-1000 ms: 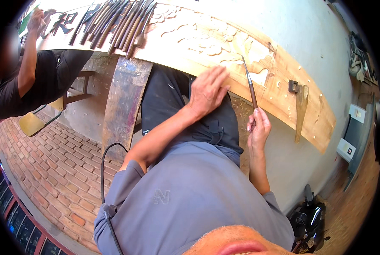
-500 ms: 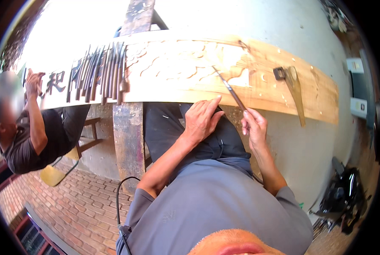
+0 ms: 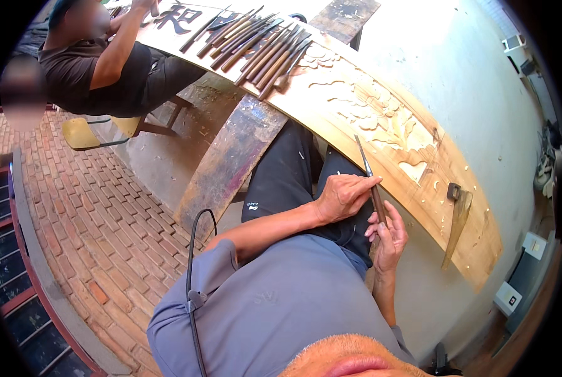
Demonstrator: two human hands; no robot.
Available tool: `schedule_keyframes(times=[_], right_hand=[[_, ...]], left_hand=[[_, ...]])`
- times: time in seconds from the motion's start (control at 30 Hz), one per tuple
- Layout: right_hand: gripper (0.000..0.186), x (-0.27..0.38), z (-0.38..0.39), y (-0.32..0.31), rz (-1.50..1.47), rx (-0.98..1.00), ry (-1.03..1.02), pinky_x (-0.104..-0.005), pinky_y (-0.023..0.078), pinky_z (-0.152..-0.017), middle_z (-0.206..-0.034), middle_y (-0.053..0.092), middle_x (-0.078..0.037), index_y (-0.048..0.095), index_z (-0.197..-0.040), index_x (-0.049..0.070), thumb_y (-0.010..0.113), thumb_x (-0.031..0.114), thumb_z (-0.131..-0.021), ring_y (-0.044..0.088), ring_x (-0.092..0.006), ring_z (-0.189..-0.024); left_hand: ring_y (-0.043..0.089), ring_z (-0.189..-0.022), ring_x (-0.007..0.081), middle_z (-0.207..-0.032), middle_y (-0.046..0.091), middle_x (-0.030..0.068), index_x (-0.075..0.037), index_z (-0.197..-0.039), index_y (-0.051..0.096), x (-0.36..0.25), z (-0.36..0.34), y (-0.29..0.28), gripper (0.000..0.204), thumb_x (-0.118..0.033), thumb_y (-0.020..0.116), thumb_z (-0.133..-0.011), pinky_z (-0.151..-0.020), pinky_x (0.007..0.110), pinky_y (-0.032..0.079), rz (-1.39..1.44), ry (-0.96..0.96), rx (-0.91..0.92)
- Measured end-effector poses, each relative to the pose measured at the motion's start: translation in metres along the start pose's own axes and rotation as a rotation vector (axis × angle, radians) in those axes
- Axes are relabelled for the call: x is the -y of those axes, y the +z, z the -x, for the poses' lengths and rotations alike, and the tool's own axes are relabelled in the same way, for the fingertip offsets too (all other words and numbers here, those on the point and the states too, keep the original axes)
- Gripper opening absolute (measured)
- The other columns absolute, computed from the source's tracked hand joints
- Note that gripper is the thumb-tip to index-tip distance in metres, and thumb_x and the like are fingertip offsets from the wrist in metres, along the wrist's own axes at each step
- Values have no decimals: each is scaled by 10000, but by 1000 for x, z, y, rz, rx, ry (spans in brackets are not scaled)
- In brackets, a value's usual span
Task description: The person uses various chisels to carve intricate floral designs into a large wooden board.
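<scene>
In my right hand (image 3: 389,237) is a carving chisel (image 3: 378,204), with the fingers loosely around the lower part of its wooden handle. My left hand (image 3: 347,198) is closed against the chisel where handle meets metal, its index finger across it. The narrow steel blade points up and away, over the near edge of a long wooden board (image 3: 337,135). Carved relief (image 3: 388,116) of wavy, leaf-like shapes covers the board's middle. Whether the blade tip touches the wood, I cannot tell.
Several wood-handled chisels (image 3: 256,47) lie in a row farther left on the board. A mallet-like wooden tool (image 3: 458,223) with a dark head lies on the right end among shavings. A worn plank support (image 3: 234,157) stands below. Another person (image 3: 111,63) sits at far left.
My view has turned, so the board now slants down to the right. My left hand has come from over my lap onto the chisel, which now stands more upright in view.
</scene>
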State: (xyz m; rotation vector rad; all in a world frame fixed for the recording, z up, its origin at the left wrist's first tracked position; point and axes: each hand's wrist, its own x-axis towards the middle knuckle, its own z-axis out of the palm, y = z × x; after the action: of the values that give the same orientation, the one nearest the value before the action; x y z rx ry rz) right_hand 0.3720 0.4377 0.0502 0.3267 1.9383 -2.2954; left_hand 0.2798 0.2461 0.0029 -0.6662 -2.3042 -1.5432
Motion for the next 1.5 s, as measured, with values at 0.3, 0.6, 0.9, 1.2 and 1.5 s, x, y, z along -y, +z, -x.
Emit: schedule_keyframes(times=[0.3,0.6,0.9,1.2,1.5], right_hand=[[340,42,-12,11,612,-60,-371,-289,600,-782,-1001,758,-121,706,-1310,-73,747,177,-1084,740,-166,-900],[200,97,-32,-64,699,-770,-456,-274,563,-684,-806,711,-61,749,-1217,-71,690,55,-1074,669,-117,-721],[184,93,-45,-170,449,-943,-356,-246,528,-653,-793,699,-38,762,-1141,-80,736,85,-1065,636,-97,-687],[170,67,-70,-197,601,-857,-285,-244,523,-614,-773,712,-26,802,-1118,-30,768,125,-1057,635,-77,-650],[264,32,-76,-204,829,-644,-98,-281,538,-671,-852,710,-21,781,-1268,31,673,232,-1135,626,-100,-730]], left_hand=[[755,-743,263,-842,756,80,-44,-1320,748,-24,-22,2,516,-87,840,-814,-654,368,589,12,256,23],[533,-1467,414,-1585,540,286,52,-1602,455,65,-55,-71,679,-177,747,-1034,-1234,477,433,-319,-231,-516],[415,-1579,487,-1720,317,401,147,-1694,211,129,-71,-83,929,-517,563,-1147,-1296,495,385,-242,-635,-705],[491,-1520,425,-1676,418,344,137,-1653,340,139,-65,-109,803,-419,621,-1146,-1248,483,439,-404,-505,-680],[761,-898,234,-1048,813,92,-89,-1167,823,207,-132,-237,203,-211,735,-1031,-819,402,586,-588,-440,-789]])
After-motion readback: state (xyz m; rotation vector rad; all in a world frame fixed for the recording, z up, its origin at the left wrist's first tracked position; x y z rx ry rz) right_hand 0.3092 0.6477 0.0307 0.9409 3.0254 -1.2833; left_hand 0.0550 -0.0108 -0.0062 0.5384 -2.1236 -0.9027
